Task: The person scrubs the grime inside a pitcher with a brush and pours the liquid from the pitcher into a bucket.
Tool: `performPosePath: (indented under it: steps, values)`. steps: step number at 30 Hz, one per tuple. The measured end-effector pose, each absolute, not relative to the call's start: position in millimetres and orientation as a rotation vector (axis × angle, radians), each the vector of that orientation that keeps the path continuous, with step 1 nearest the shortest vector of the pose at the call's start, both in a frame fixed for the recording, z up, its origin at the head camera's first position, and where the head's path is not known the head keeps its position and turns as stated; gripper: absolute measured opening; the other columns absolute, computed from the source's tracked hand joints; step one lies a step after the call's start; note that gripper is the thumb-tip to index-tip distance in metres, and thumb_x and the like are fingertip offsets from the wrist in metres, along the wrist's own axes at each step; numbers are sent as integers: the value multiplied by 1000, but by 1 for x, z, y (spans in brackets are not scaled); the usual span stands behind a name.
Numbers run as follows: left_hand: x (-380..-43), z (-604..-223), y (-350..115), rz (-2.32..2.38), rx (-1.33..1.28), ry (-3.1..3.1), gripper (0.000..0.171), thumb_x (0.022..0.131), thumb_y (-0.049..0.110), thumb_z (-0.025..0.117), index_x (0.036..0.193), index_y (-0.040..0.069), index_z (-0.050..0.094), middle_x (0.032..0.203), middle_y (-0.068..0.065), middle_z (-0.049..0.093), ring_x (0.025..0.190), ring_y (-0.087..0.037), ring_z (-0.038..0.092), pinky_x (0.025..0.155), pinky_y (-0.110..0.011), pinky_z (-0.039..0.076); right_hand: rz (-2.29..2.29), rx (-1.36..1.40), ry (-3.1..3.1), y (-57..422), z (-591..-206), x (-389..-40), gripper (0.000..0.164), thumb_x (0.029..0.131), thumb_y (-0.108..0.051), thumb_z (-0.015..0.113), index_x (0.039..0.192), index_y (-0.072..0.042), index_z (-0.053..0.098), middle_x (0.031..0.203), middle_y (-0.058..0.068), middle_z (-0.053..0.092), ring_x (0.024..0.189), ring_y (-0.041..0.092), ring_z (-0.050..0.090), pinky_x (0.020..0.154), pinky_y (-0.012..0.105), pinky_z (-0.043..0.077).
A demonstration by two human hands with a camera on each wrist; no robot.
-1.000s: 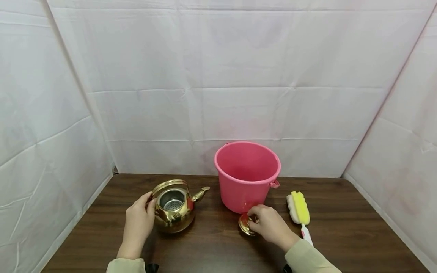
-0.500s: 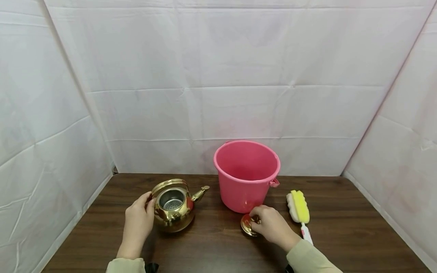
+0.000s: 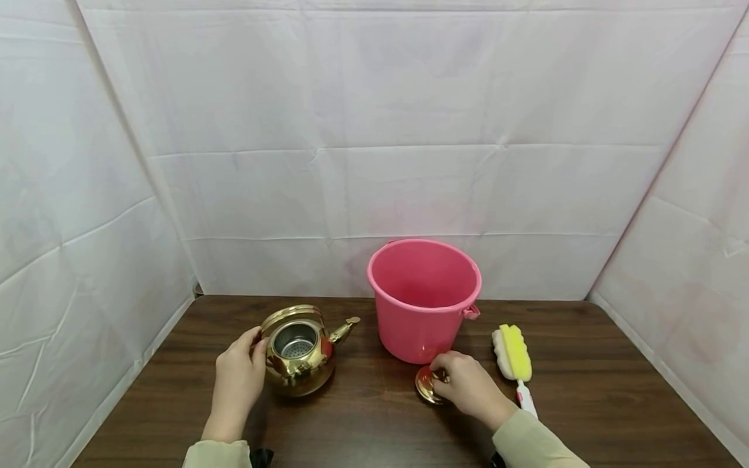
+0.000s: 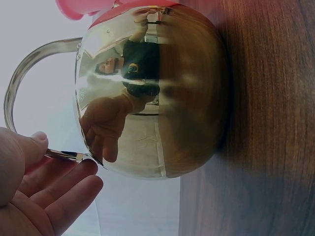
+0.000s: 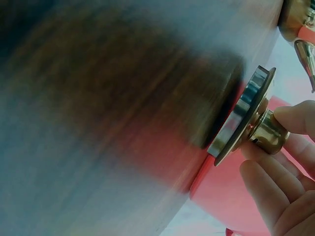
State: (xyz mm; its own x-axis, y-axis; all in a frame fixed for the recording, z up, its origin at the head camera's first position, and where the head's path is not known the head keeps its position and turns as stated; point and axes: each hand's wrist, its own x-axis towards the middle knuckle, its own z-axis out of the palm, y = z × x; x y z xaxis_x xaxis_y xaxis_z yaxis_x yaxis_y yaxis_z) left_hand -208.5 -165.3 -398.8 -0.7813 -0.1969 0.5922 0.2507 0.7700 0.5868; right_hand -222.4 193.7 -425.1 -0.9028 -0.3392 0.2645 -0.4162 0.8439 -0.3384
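A shiny gold teapot (image 3: 300, 370) stands on the left part of the table with its top uncovered, showing a perforated metal strainer (image 3: 294, 341) inside. My left hand (image 3: 238, 377) pinches the lower left end of its arched handle (image 4: 18, 73) between thumb and fingers. The spout (image 3: 344, 330) points right. In front of the pink bucket (image 3: 418, 331), my right hand (image 3: 468, 385) pinches the knob (image 5: 268, 132) of the gold lid (image 3: 429, 385). From the right wrist view the lid is close to the tabletop; whether it touches is unclear.
A yellow and white sponge brush (image 3: 513, 354) with a white handle lies right of the bucket. Dark wood-grain tabletop (image 3: 597, 390) spreads around these things. White cloth walls (image 3: 374, 130) enclose the back and both sides.
My right hand has shifted slightly to the right with the lid in its fingers. The left hand and the teapot have stayed in place.
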Motion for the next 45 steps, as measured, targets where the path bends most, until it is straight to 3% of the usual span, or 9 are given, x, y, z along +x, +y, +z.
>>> performPosePath:
  steps: [28,45]
  values:
    - [-210,-399,-166,-889,-42,-2321,24,91,2,59,111,-11,61,100,-29,66,87,-40,66,70,-49,55,577,552,-2894,195,-425,-222,15,75,-12,73,88,-12,68,87,-4,64,74,8,56,65,28,50]
    - [-210,-398,-165,-912,-30,-2360,26,92,4,58,114,-10,60,103,-29,66,91,-40,66,73,-49,55,505,566,-2852,183,-420,-216,35,81,-29,72,109,-9,69,108,3,68,101,19,64,85,41,53]
